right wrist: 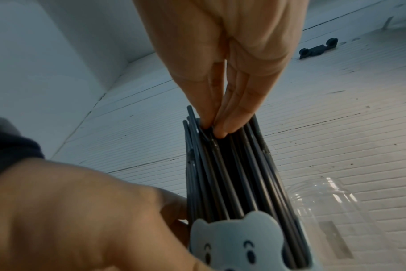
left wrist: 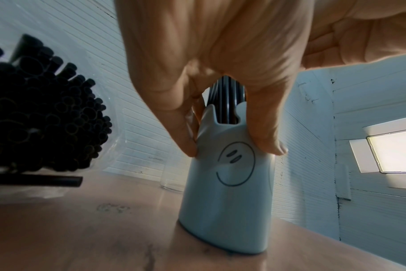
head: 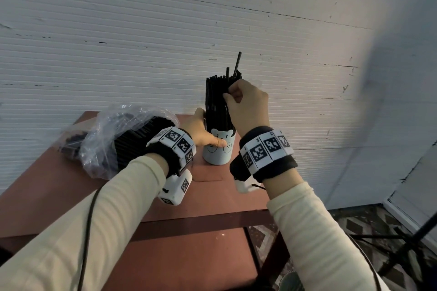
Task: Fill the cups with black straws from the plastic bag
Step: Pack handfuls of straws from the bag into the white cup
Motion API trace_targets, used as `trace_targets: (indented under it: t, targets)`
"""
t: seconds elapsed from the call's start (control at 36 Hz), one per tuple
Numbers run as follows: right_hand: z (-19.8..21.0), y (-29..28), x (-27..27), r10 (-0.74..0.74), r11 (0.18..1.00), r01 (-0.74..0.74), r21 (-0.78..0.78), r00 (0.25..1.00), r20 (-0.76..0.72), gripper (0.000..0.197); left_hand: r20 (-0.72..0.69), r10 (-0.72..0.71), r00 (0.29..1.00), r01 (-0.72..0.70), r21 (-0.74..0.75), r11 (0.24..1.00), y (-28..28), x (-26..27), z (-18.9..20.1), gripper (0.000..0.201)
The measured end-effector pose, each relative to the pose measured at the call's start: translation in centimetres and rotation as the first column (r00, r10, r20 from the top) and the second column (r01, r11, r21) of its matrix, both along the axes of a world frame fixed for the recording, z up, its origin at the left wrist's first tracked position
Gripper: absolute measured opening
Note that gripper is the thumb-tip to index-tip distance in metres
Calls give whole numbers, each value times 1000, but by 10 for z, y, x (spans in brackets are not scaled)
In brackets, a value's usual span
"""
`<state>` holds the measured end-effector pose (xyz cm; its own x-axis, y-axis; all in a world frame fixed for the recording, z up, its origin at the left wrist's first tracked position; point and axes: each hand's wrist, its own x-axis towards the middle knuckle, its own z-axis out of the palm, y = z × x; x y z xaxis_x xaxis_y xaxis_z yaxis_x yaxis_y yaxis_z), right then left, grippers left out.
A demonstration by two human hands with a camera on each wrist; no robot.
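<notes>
In the head view, the pale blue bear cup (head: 218,149) stood upright at the centre of the frame on the reddish tabletop (head: 201,238), packed with black straws (head: 216,101). The left hand (head: 201,130) had its grip clamped round the cup, thumb across the bear face. The right hand (head: 248,101) had its grip pinched together on the straws near their tops, two of which stuck up above the rest. At centre left lay the plastic bag (head: 113,139) with more straws inside.

Only the right wrist view showed a clear plastic cup (right wrist: 332,210) at lower right, just beside the bear cup; the right hand hid it in the head view. The left wrist view showed the open straw ends in the bag at left, and a bright window (left wrist: 396,150) at right. There, the cup's far side was hidden.
</notes>
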<state>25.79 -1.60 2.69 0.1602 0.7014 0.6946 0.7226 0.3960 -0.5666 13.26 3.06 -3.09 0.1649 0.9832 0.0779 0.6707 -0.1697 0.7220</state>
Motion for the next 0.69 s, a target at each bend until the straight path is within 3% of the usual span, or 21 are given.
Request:
trace_targets:
  t: [0.39, 0.47, 0.61, 0.69]
  targets:
    - [-5, 0, 10, -8, 953, 65, -295, 982, 188, 10, 50, -6, 999, 5, 20, 1000, 4, -1, -4, 93]
    - [5, -3, 16, 20, 973, 17, -228, 987, 159, 8, 34, -12, 999, 12, 15, 1000, 5, -1, -3, 94]
    - [37, 1, 16, -19, 997, 21, 81, 1000, -25, 16, 29, -20, 999, 19, 15, 1000, 5, -2, -3, 96]
    - [50, 16, 15, -41, 998, 42, -45, 999, 27, 38, 40, -28, 999, 28, 18, 999, 5, -2, -2, 96]
